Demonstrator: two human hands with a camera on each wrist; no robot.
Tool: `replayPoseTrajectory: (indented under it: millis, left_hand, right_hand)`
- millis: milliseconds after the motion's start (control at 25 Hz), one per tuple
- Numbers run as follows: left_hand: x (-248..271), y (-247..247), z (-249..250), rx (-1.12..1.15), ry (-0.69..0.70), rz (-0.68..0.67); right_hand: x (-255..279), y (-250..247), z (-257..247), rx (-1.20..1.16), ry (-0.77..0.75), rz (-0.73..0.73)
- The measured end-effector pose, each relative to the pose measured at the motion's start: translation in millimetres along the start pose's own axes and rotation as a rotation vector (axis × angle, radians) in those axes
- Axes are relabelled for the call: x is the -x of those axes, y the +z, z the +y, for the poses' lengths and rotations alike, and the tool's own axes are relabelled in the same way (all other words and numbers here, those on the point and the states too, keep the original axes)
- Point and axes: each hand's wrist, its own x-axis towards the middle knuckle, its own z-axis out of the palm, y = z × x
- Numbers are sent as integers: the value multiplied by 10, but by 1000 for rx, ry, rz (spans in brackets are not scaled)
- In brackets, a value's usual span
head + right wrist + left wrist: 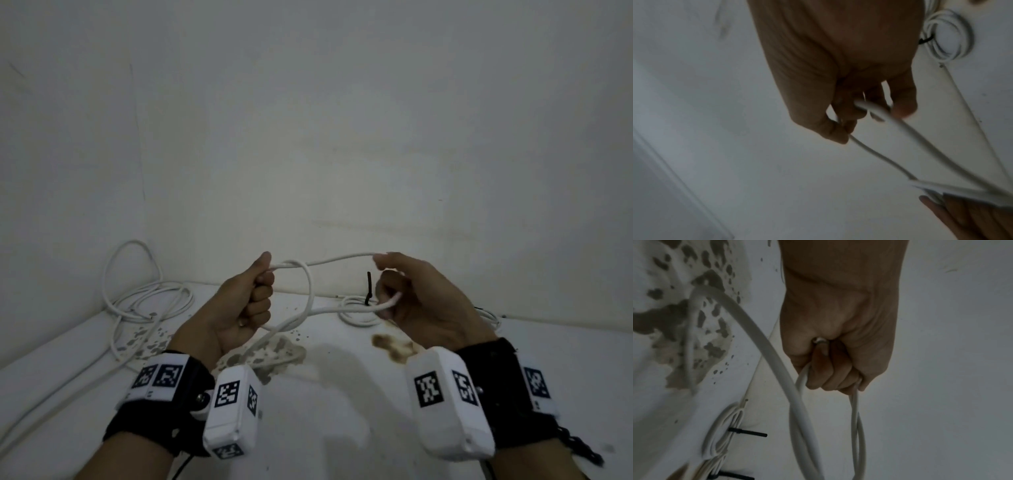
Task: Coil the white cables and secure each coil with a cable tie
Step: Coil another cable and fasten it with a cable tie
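A white cable [337, 259] stretches between my two raised hands above the stained white floor. My left hand [251, 301] grips it in a fist, with a loop [308, 291] hanging beside the fist; the fist [836, 356] and cable strands [856, 415] show in the left wrist view. My right hand [407, 291] pinches the upper strand at thumb and forefinger, and its curled fingers hold a second strand [875, 110]. Behind it a finished coil [356, 310] lies by the wall with a black cable tie [369, 289] standing up from it.
A loose tangle of white cable [144, 298] lies in the left corner, with strands running along the floor toward me. Brown stains [394, 346] mark the floor under the hands. Tied coils [721, 441] with black ties [748, 432] show in the left wrist view. Walls close the back and left.
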Motion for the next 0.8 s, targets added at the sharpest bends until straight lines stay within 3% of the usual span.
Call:
replayPoseTrajectory:
  millis: [80,160,200,240,280,320,400,440,480,520,600,680,800]
  left_hand:
    - [-7,-16,-2,-94,2,-1]
    - [-19,-47,-20,-142,-1,9]
    - [-33,-61,-29,-128,3,17]
    - [-47,-70,-35,-98,7,26]
    - [-64,-69,-39,-65,5,33]
    - [-80,-72,-43,-36,0,43]
    - [-95,-105,-59,23,-14,80]
    - [-105,-123,-75,58,-19,93]
    - [-124,-136,-85,95,-15,98]
    - [-146,-147,-86,121,-8,101]
    - [-163,-192,-63,130,6,113]
    - [-165,-275,-39,105,15,105]
    - [-123,-422,-21,39,7,88]
  right_hand:
    - [-4,-79,-17,315,-163,104]
    - [33,-103,-17,957,-459,329]
    - [35,-92,19,1163,-565,478]
    - [11,-78,62,1174,-606,592]
    - [-16,-53,83,995,-565,620]
    - [-52,-28,65,636,-412,556]
    - [-54,-4,29,-67,22,222]
    - [-17,-6,-7,-209,127,74]
    - [-5,-12,-29,-142,130,16]
    - [-9,-8,-14,56,28,42]
    - [32,56,27,529,-266,196]
    - [70,94,7,751,-446,272]
    - [99,17,-139,754,-354,255]
